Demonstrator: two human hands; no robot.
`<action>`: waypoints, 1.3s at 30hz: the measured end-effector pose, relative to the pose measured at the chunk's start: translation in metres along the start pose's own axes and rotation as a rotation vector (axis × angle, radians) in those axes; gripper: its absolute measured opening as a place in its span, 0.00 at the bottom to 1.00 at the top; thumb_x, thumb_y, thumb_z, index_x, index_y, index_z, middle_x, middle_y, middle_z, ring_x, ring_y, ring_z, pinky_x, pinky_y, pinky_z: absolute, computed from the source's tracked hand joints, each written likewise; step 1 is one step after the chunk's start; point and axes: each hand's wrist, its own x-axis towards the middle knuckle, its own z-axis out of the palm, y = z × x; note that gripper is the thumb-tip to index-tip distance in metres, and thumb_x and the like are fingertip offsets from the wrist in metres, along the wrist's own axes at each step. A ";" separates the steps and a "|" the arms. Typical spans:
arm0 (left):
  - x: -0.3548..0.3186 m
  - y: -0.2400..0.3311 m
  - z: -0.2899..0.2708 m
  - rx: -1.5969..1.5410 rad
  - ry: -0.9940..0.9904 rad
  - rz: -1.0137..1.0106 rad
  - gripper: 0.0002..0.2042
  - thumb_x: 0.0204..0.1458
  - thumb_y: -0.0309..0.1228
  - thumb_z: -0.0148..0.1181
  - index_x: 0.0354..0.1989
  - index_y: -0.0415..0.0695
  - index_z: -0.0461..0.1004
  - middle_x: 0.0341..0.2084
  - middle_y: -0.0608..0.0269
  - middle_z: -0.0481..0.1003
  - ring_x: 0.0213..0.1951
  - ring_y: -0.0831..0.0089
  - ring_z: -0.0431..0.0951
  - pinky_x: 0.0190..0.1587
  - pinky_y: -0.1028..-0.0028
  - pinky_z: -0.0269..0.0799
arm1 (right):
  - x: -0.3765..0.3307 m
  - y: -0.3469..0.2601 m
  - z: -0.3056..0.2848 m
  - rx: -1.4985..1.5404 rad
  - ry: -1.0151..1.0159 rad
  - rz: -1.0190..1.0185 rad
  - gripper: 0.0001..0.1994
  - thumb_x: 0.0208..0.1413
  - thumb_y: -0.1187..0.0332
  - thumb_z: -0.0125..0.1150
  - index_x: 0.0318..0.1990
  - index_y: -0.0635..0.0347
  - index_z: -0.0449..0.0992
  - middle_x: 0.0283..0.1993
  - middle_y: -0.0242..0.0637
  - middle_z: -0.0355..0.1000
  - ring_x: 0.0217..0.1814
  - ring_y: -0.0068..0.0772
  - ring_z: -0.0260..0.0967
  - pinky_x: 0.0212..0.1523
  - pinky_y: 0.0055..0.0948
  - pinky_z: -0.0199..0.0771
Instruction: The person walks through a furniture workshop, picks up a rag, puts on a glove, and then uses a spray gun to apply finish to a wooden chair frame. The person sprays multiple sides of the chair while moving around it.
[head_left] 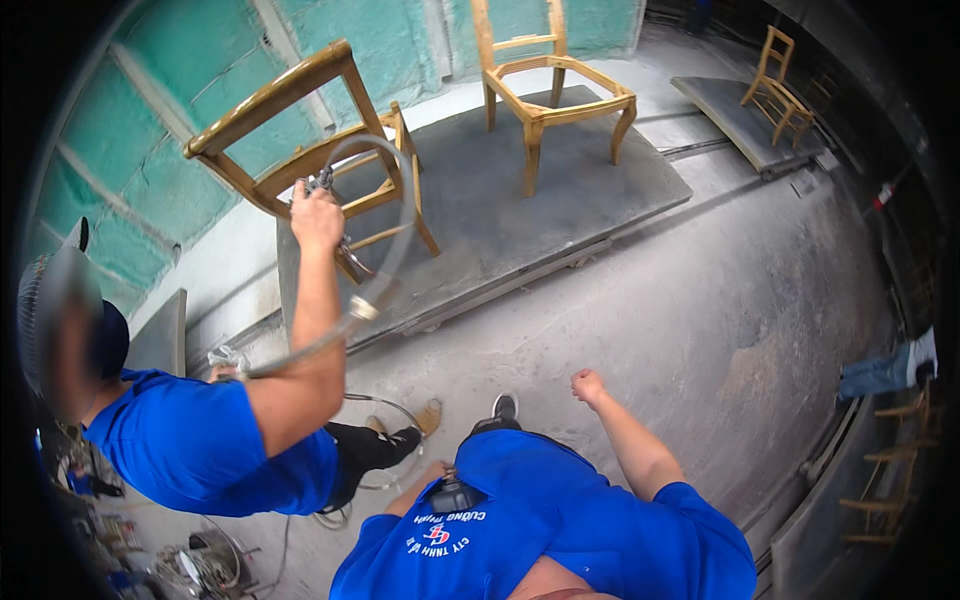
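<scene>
My right hand [588, 386] hangs over the grey floor to the right of my body, its fingers curled closed with nothing visible in them. Close by my waist is my left hand [436, 470]; its fingers are mostly hidden beside a black device [453, 495] on my blue shirt. To my left, a co-worker's raised hand [318, 218] grips a spray gun [322, 180] with a clear hose [405, 215] looping from it. The gun is at the back of a brown wooden chair frame [270, 97], which stands tilted in view on a dark platform [470, 250].
A second, paler chair frame [575, 112] stands on the same platform. Farther right, another chair [775, 95] is on a separate platform [715, 105]. A green-covered wall [200, 60] rises behind. Hoses [385, 405] lie near the co-worker's feet, and a bucket [225, 555] stands at lower left.
</scene>
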 end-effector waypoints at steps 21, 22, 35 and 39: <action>-0.012 0.408 0.403 0.468 -0.160 0.559 0.17 0.52 0.35 0.48 0.38 0.34 0.78 0.35 0.43 0.80 0.39 0.47 0.80 0.45 0.56 0.75 | 0.090 0.247 -0.401 -0.050 0.026 0.487 0.12 0.55 0.65 0.50 0.27 0.64 0.74 0.21 0.43 0.71 0.19 0.38 0.69 0.19 0.39 0.70; -0.015 0.398 0.424 0.438 -0.094 0.593 0.17 0.53 0.35 0.48 0.39 0.35 0.78 0.36 0.42 0.79 0.41 0.46 0.79 0.47 0.55 0.74 | 0.108 0.249 -0.417 -0.126 -0.030 0.440 0.12 0.55 0.65 0.49 0.28 0.64 0.74 0.21 0.44 0.71 0.19 0.38 0.69 0.19 0.39 0.69; -0.108 0.143 0.508 -0.408 0.300 -0.019 0.14 0.52 0.36 0.50 0.36 0.42 0.80 0.31 0.50 0.79 0.33 0.59 0.80 0.35 0.59 0.76 | 0.394 -0.009 -0.543 -0.030 0.018 0.014 0.09 0.57 0.70 0.51 0.43 0.63 0.68 0.23 0.35 0.67 0.19 0.29 0.65 0.15 0.29 0.64; -0.119 0.082 0.504 -0.474 0.426 -0.160 0.12 0.53 0.34 0.50 0.30 0.45 0.81 0.24 0.54 0.77 0.26 0.61 0.79 0.28 0.62 0.76 | 0.396 -0.049 -0.490 -0.162 -0.114 -0.086 0.08 0.55 0.70 0.51 0.42 0.60 0.71 0.27 0.37 0.69 0.22 0.29 0.68 0.16 0.27 0.65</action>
